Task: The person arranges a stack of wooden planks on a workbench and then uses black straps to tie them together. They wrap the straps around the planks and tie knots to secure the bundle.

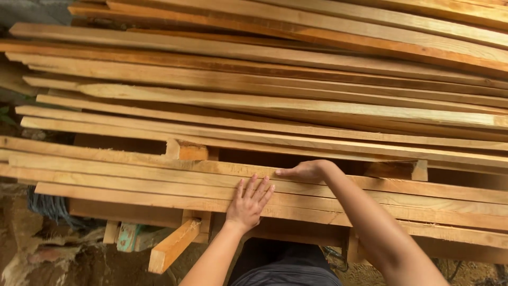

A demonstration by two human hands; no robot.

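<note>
1. Stacked lumber is filling almost the whole view: long pale planks are lying in layers running left to right, with short wooden spacer blocks [186,151] being seen between the layers, and bare earth and debris are showing below at the near left.

2. The left hand [248,204] is being laid flat, fingers spread, on the near planks [132,177] of the lower layer; nothing is being gripped by it.

3. The right hand [307,170] is being curled over the far edge of the top near plank, just beyond the left hand, with the fingers pointing left. It looks to be hooked on that edge, though whether the plank is truly being clamped cannot be told, since the fingertips are partly hidden.

4. For good handling, the board should be judged as long and springy: weight is best being shared between both hands, with the flat palm steadying it from above while the edge is being pulled by the other.

5. Care is being called for against splinters along the rough sawn edges, and against fingers being pinched in the dark gap under the upper stack [264,100].

6. A loose angled offcut [173,244] is sticking out under the near edge; it is likely to be knocked if the board is being slid sideways rather than lifted straight.
</note>
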